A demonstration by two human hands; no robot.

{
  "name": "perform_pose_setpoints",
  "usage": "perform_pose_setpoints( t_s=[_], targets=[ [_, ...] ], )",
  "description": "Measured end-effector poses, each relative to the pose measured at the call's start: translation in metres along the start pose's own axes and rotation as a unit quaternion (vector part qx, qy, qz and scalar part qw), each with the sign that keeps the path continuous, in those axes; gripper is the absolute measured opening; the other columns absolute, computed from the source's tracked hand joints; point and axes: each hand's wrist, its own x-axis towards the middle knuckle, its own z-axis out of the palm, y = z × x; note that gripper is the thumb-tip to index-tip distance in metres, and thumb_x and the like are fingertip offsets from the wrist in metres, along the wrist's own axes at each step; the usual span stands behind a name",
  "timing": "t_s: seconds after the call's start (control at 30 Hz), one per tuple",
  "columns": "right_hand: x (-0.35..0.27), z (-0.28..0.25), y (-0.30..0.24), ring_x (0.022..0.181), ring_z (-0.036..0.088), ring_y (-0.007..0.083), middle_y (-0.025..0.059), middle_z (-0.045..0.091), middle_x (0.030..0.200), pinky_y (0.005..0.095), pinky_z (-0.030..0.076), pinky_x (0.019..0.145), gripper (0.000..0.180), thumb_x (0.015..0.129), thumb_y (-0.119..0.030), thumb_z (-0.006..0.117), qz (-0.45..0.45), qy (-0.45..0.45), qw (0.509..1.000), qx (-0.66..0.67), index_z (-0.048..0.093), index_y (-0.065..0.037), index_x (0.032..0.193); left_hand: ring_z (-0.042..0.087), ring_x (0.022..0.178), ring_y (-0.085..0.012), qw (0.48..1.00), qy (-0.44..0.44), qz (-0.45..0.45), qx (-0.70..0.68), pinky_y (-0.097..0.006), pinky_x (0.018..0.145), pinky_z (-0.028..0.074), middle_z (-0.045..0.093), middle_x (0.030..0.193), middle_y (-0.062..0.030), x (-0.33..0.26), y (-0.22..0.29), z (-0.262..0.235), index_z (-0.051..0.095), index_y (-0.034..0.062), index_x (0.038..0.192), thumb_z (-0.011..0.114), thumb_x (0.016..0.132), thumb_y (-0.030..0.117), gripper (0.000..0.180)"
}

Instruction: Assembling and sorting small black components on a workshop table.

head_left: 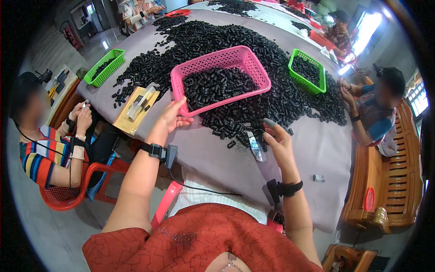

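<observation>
Head view: pink basket [217, 63] beyond both hands [170, 118] [280, 141]

The left hand [173, 117] has its thumb and fingers at the near left corner of a pink basket [218, 106], which contains small black pieces [219, 86]. The right hand [279, 139] is just beside a silvery, flat, narrow item [254, 147] on the grey cloth [204, 156]; whether its fingers pinch anything is unclear. Green baskets [323, 86] stand left and right of the heap [204, 36], and co-workers sit around the table.
</observation>
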Motion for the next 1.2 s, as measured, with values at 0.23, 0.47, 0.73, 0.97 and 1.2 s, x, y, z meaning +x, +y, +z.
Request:
perform_pose_setpoints(
  t_s=[0.23,0.47,0.73,0.97,1.2],
  targets=[
    [-0.002,0.003,-0.007,0.106,0.055,0.0146,0.0097,0.061,0.116,0.0286,0.047,0.090,0.041,0.084,-0.005,0.063,-0.008,0.013,1.000,-0.003,0.057,0.000,0.125,0.069,0.073,-0.0321,0.997,-0.035,0.032,0.063,-0.034,0.056,0.059,0.061,0.088,-0.0140,0.020,0.002,-0.002,0.047,0.0037,0.099,0.060,0.086,0.012,0.020],
    [-0.003,-0.004,-0.027,0.102,0.056,0.0141,0.0087,0.059,0.117,0.0292,0.048,0.086,0.044,0.088,-0.011,0.062,-0.004,0.022,0.999,0.037,0.052,-0.003,0.130,0.068,0.070,-0.0349,0.998,-0.035,0.049,0.008,-0.036,0.055,0.059,0.061,0.084,-0.0146,-0.005,-0.006,0.007,0.047,-0.0015,0.096,0.051,0.083,0.001,0.013],
    [-0.016,-0.050,-0.042,0.112,0.056,0.0276,0.0152,0.048,0.131,0.0434,0.056,0.083,0.065,0.093,-0.037,0.056,-0.012,-0.001,0.939,0.343,0.027,-0.011,0.144,0.066,0.073,-0.0283,0.992,-0.113,0.059,0.023,-0.040,0.058,0.057,0.057,0.082,-0.0099,-0.058,-0.005,0.038,0.050,-0.0002,0.102,0.053,0.080,-0.004,0.023],
    [-0.096,-0.097,-0.050,0.116,0.054,0.0260,0.0124,0.049,0.134,0.0457,0.054,0.083,0.071,0.091,-0.043,0.055,0.000,0.009,0.955,0.296,0.023,-0.012,0.146,0.059,0.072,-0.0135,0.980,-0.175,0.077,0.049,-0.033,0.068,0.055,0.057,0.085,-0.0010,-0.069,-0.012,0.075,0.054,0.0046,0.097,0.057,0.080,-0.002,0.018],
    [-0.208,-0.126,-0.052,0.110,0.058,0.0199,0.0076,0.058,0.126,0.0366,0.051,0.090,0.046,0.098,-0.033,0.046,-0.076,0.059,0.894,0.437,0.046,-0.005,0.134,0.059,0.082,-0.0097,0.939,-0.319,0.022,0.128,-0.028,0.073,0.053,0.058,0.094,0.0013,-0.097,-0.016,0.158,0.055,0.0034,0.117,0.056,0.082,-0.002,0.036]
  ],
)
